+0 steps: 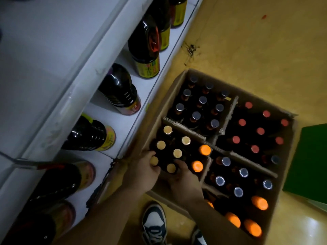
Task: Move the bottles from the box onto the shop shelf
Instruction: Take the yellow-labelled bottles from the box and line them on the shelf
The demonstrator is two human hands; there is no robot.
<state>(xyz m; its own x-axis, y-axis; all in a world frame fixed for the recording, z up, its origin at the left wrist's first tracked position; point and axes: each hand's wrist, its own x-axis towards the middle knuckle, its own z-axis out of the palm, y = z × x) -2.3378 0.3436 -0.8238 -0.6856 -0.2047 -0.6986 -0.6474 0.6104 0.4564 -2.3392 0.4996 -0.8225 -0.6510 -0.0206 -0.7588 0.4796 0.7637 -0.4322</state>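
box [172, 89] sits on the floor beside the shelf [127, 121]. left hand [141, 172] curls round a gold-capped bottle [154, 160] in its near-left compartment, and right hand [185, 181] grips the neighbouring bottle [171, 167].

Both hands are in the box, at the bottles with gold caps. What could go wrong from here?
1. The left hand and right hand each hold a gold-capped bottle near its cap; packed neighbours may knock together on lifting.
2. The shelf already holds large dark bottles; a new bottle may bump one.
3. A shoe stands beside the box; a dropped bottle could hit it.
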